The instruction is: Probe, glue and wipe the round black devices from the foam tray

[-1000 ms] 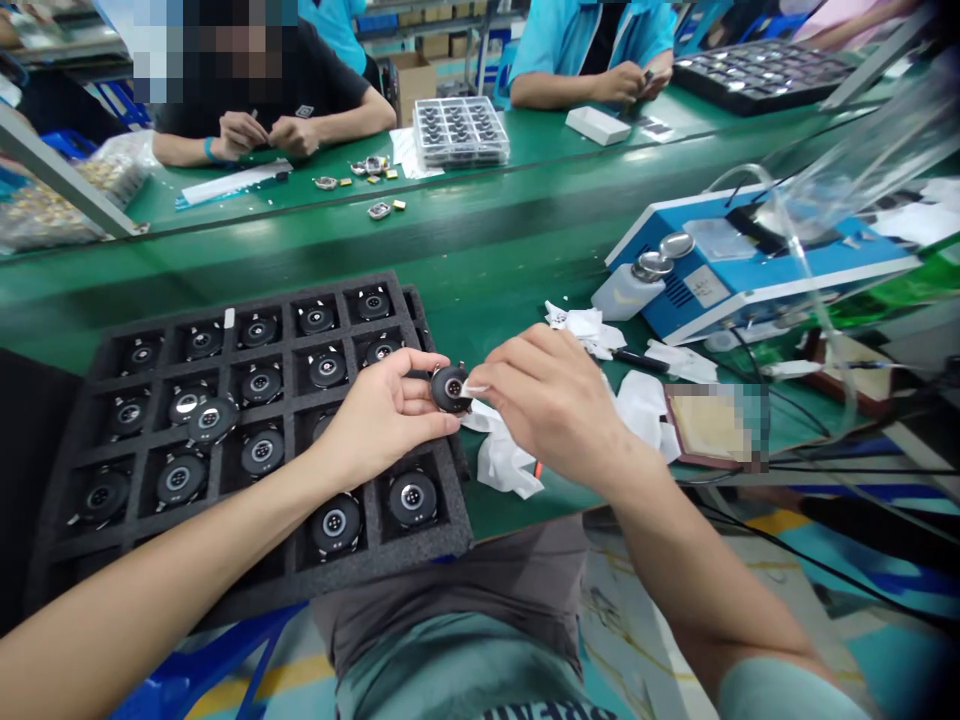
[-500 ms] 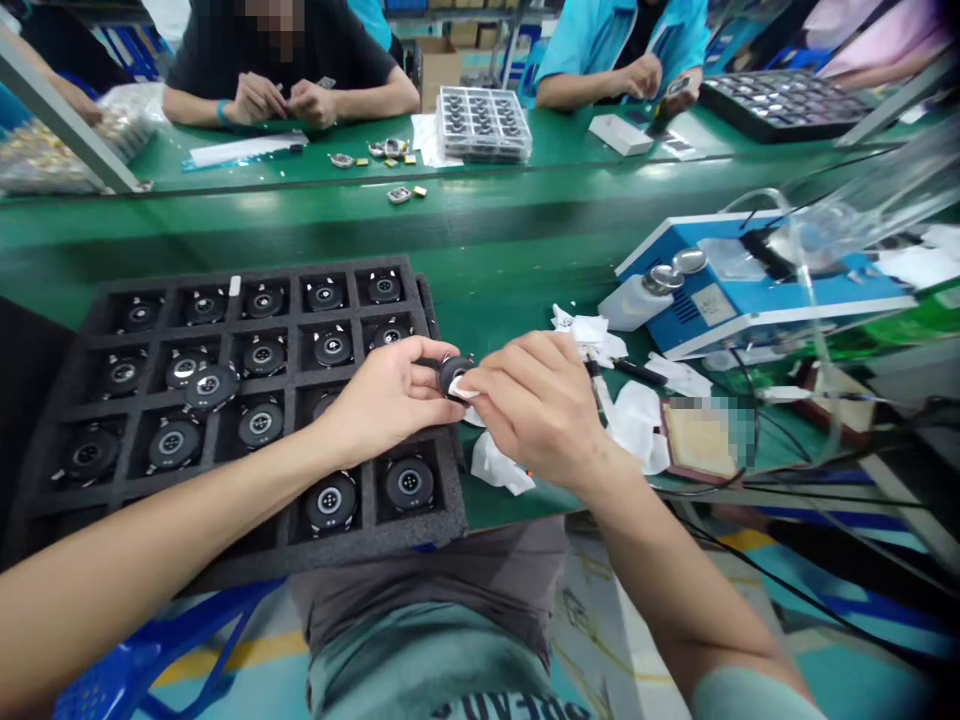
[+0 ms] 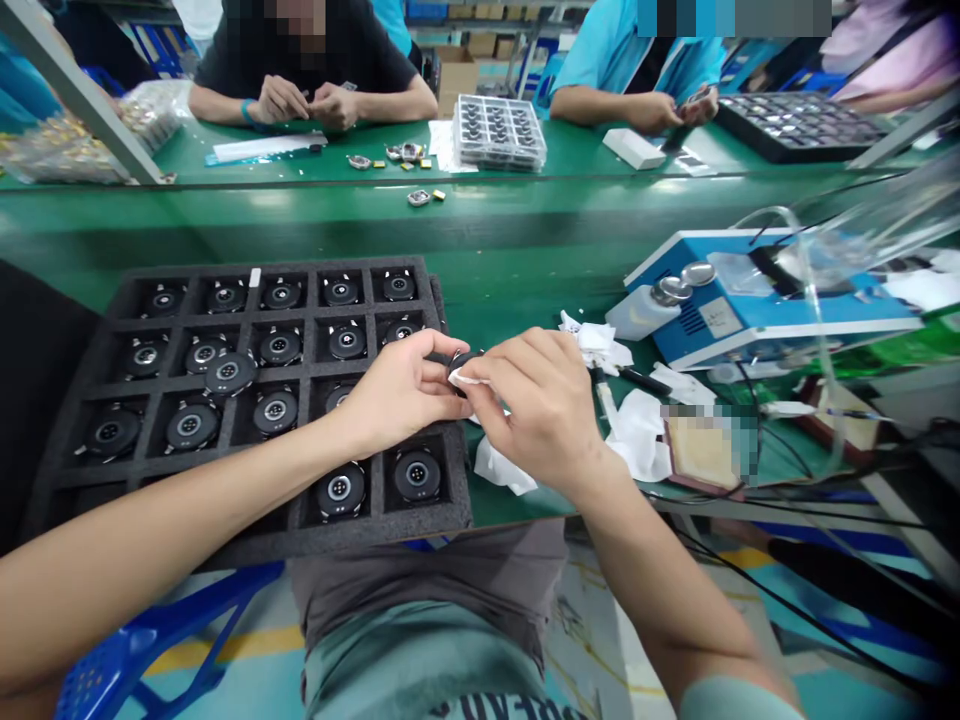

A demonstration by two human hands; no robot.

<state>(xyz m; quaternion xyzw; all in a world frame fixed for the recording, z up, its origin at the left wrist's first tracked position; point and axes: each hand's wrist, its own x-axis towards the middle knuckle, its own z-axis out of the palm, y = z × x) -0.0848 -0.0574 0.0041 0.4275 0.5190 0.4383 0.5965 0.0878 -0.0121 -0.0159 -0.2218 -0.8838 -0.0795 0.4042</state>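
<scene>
Between my hands is a small black watch body (image 3: 466, 359), partly hidden by my fingers. My left hand (image 3: 405, 392) grips it from the left, over the right edge of the foam tray. My right hand (image 3: 536, 405) pinches a white wipe (image 3: 459, 378) against the watch body. The dark foam tray (image 3: 315, 541) lies to the left, with round black watch bodies in many compartments, backs up. One watch body (image 3: 230, 372) rests on top of the dividers, overlapping its neighbours. My left forearm crosses over the tray and hides some compartments.
Crumpled white wipes (image 3: 637, 435), a dispenser bottle (image 3: 643, 308), a blue machine (image 3: 772, 300) and a sponge in a holder (image 3: 701, 448) are to the right. Across the bench, two people work near a clear compartment box (image 3: 499, 133).
The watch body has been tilted, so less of its face shows between my fingers. The wipe stays pinched in my right hand. The whole view has shifted slightly.
</scene>
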